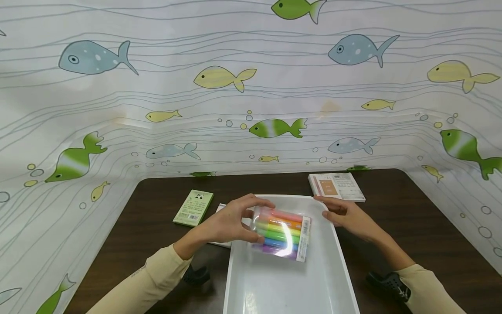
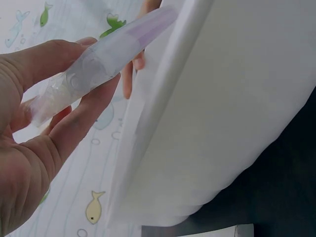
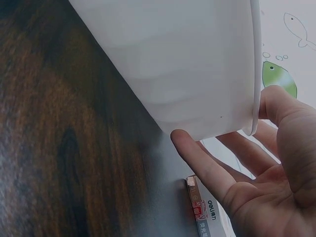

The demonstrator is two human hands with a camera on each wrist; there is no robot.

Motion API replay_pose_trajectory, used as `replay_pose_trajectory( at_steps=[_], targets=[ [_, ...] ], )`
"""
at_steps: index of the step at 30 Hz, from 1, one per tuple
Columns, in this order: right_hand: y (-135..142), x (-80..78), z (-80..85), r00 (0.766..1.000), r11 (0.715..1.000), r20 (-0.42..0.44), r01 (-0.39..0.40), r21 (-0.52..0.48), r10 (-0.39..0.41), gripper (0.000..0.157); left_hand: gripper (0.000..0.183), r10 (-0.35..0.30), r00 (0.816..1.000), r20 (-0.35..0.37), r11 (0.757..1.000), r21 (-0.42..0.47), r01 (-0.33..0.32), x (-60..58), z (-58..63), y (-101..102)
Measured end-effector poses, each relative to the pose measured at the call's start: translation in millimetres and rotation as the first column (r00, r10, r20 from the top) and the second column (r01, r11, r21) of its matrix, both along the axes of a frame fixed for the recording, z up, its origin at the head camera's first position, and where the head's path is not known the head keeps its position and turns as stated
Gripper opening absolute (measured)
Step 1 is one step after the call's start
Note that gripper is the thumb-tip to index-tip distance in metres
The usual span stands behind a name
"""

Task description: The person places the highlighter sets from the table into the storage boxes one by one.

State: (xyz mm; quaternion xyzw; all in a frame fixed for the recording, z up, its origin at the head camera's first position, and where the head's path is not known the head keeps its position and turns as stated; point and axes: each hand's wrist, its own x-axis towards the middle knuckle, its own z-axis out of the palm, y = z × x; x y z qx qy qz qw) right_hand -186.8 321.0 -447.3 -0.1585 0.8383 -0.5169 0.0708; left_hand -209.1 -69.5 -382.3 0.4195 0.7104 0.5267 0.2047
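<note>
Soft light; white glare streaks the rainbow-coloured pack point(image 1: 279, 234) (left wrist view looks hazy).

Cream long sleeves point(image 1: 153, 275) are worn with black wrist-mounted devices point(image 1: 392, 285).

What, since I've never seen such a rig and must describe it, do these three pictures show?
No machine: a person's two bare hands are the grip. The wide picture comes from a camera on the head; the other two, from one on each wrist. The left hand holds a clear pack of rainbow-coloured sticks, perhaps markers, over a white container; the right hand touches its far right corner. On the dark table lie a green packet, an orange-and-white packet and a partly hidden pale item.
</note>
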Motion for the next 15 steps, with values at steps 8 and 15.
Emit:
replay_pose_trajectory(
  at_steps=[8, 15],
  targets=[
    [1.3, -4.2, -0.3, 1.0, 1.0, 0.025, 0.01, 0.003, -0.01, 0.052, 0.073, 0.045, 0.998, -0.033, 0.999, -0.018, -0.046, -2.1, -0.5, 2.8],
    [2.3, -5.9, 1.1, 1.0, 1.0, 0.021, 0.009, 0.017, -0.009, 0.052, 0.071, 0.075, 0.994, -0.076, 0.995, -0.058, -0.079, -1.9, -2.1, 4.8]
  ],
)
